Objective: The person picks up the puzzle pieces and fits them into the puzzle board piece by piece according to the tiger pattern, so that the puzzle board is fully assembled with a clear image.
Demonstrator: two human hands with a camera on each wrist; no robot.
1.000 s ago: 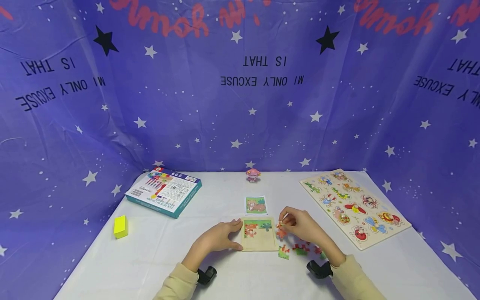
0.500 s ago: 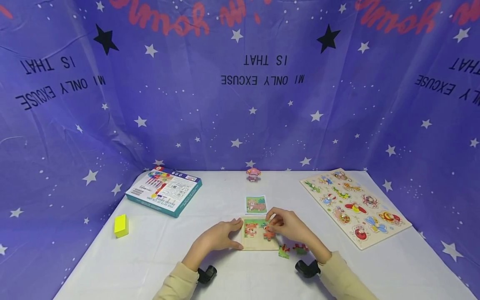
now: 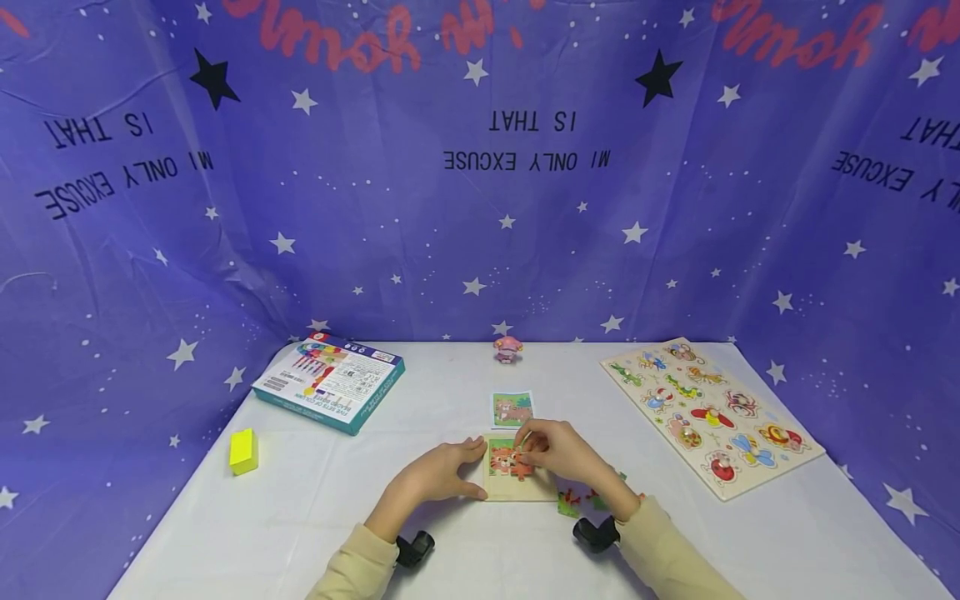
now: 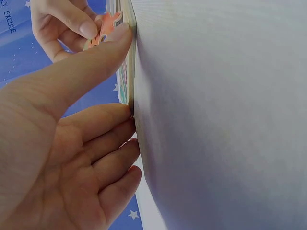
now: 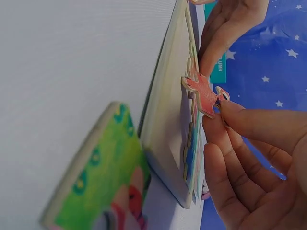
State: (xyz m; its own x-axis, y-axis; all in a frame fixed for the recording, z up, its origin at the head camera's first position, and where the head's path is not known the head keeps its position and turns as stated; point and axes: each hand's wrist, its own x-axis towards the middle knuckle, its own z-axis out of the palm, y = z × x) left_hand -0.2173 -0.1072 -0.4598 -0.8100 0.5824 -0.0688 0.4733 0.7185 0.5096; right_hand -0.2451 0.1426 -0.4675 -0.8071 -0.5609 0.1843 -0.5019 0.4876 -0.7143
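Observation:
My right hand (image 3: 558, 448) pinches an orange jigsaw puzzle piece (image 5: 205, 96) between thumb and fingers. It is close over the wooden puzzle board (image 3: 525, 492), tilted in the right wrist view. Pieces with an orange tiger face (image 3: 500, 460) and green background lie in the board's upper part; its lower part shows bare wood. My left hand (image 3: 438, 473) rests at the board's left side, thumb at the near corner and straight fingers along the edge, as the left wrist view (image 4: 76, 139) shows too. The right hand hides the board's upper right.
Several loose puzzle pieces (image 3: 567, 502) lie right of the board, partly under the right forearm. A picture card (image 3: 512, 408) sits just behind it. Farther out are a pink figurine (image 3: 507, 350), a boxed toy set (image 3: 330, 383), a yellow block (image 3: 243, 452) and an insect peg board (image 3: 712, 417).
My right hand has carried the orange puzzle piece leftward from beside the board to over its middle, next to the tiger face. The left hand has stayed at the board's left edge.

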